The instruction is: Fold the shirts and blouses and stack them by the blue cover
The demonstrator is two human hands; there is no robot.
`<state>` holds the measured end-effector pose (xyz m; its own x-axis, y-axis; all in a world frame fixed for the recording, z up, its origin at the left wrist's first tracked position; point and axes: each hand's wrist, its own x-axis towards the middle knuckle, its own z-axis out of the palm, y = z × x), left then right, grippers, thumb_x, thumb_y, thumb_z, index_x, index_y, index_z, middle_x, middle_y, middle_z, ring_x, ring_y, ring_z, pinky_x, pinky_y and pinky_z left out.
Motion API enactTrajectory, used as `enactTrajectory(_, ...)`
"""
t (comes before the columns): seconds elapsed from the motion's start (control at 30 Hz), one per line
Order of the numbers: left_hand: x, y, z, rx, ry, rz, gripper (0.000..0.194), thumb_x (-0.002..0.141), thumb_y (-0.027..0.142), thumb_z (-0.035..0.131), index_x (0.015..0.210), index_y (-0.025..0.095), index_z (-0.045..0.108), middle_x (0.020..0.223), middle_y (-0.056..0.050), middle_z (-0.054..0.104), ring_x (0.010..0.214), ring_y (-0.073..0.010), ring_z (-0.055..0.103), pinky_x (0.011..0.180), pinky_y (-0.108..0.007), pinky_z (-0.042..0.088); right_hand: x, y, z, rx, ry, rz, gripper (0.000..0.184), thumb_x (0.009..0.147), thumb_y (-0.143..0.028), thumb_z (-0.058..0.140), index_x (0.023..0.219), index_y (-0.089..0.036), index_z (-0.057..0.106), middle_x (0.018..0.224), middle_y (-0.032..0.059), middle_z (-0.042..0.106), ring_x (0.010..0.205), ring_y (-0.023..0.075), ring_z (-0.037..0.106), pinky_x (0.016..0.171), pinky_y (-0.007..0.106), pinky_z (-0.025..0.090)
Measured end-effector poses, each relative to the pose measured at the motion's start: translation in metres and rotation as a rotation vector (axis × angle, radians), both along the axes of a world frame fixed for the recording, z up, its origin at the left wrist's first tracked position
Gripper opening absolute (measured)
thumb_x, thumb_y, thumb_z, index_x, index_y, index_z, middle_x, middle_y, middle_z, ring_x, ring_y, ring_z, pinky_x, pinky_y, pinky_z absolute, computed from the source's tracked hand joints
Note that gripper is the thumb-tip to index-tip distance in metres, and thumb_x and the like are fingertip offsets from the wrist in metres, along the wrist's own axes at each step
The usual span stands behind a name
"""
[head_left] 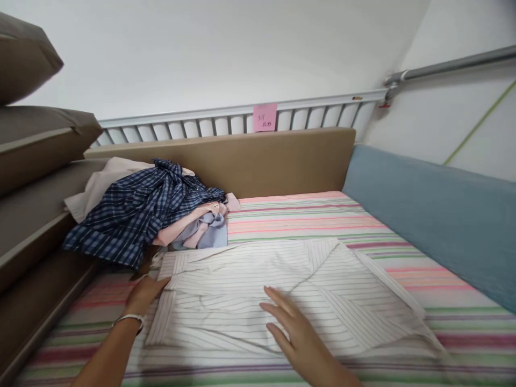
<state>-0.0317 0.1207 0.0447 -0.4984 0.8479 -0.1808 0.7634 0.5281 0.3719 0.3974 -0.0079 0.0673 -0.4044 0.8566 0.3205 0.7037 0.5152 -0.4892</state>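
Observation:
A white shirt with thin dark stripes (250, 269) lies spread out flat, partly folded, on the colourful striped bed sheet (290, 220). My left hand (144, 295), with a bracelet at the wrist, grips the shirt's left edge; the thumb side shows on top and the other fingers are mostly hidden. Over the middle of the shirt is my right hand (296, 336), fingers spread and holding nothing. Whether its fingertips touch the cloth I cannot tell.
A heap with a navy plaid garment (141, 209), pink cloth (181, 223) and grey-blue cloth (209, 231) lies at the back left. Stacked brown cushions (36, 209) rise at left. A brown panel (274, 161) and a blue panel (427, 209) border the bed, before a white radiator (205, 126).

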Motion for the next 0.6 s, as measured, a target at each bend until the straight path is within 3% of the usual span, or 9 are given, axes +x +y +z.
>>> enactTrajectory(0.17,0.005,0.001,0.009,-0.029,-0.058,0.002,0.058,0.059,0.065,0.056,0.070,0.009,0.068,0.086,-0.025,0.069,0.094,-0.0399,0.063,0.078,-0.043,0.047,-0.010,-0.008,-0.006,-0.114,0.090,0.068,0.032,0.090,-0.034,0.043,0.118,-0.029,0.059,0.138,0.0048,0.046,0.126,0.0218,0.042,0.104,0.040,0.040)
enactTrajectory(0.33,0.011,0.000,0.008,0.005,-0.144,0.025,0.052,0.056,0.056,0.066,0.076,0.008,0.068,0.083,-0.021,0.071,0.094,-0.0356,0.064,0.078,-0.040,0.049,-0.008,0.001,-0.020,-0.241,0.180,0.048,0.033,0.089,-0.039,0.044,0.114,-0.029,0.063,0.128,0.0061,0.056,0.117,0.0220,0.052,0.098,0.038,0.045)
enactTrajectory(0.6,0.024,-0.012,0.008,0.138,-0.322,-0.108,0.038,0.072,0.040,0.059,0.093,0.009,0.068,0.098,-0.012,0.072,0.094,-0.0236,0.066,0.081,-0.030,0.052,-0.010,0.004,-0.021,-0.380,0.278,0.114,0.032,0.090,-0.038,0.041,0.109,-0.026,0.064,0.114,0.0062,0.063,0.107,0.0197,0.057,0.094,0.032,0.046)
